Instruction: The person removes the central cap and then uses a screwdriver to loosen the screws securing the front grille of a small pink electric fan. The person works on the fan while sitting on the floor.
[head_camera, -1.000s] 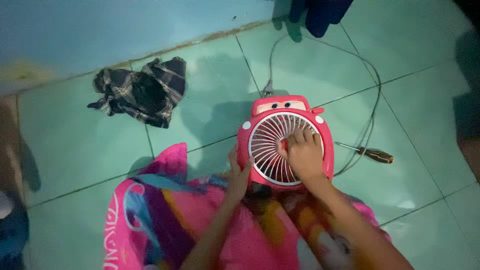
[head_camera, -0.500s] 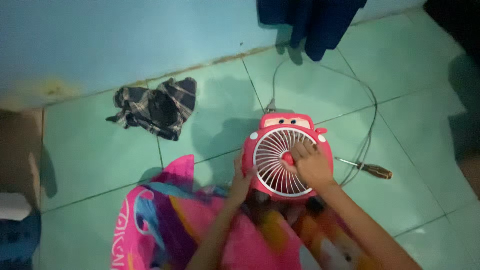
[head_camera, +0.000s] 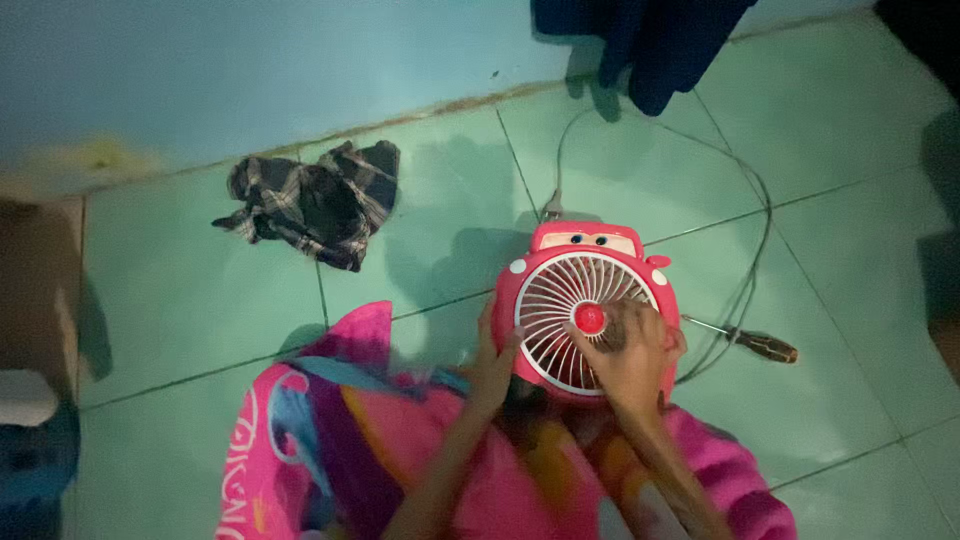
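Both hands work the pink fan (head_camera: 585, 300) lying on the tiled floor (head_camera: 180, 290): left hand (head_camera: 493, 362) grasps its edge, right hand (head_camera: 632, 352) presses the grille. Fingers could slip between the ribs.

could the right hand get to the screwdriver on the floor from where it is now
Probably yes. The right hand rests on the grille of the pink fan, and the screwdriver lies on the tiles just beyond the fan's right edge. Only the thin grey cable lies near it.
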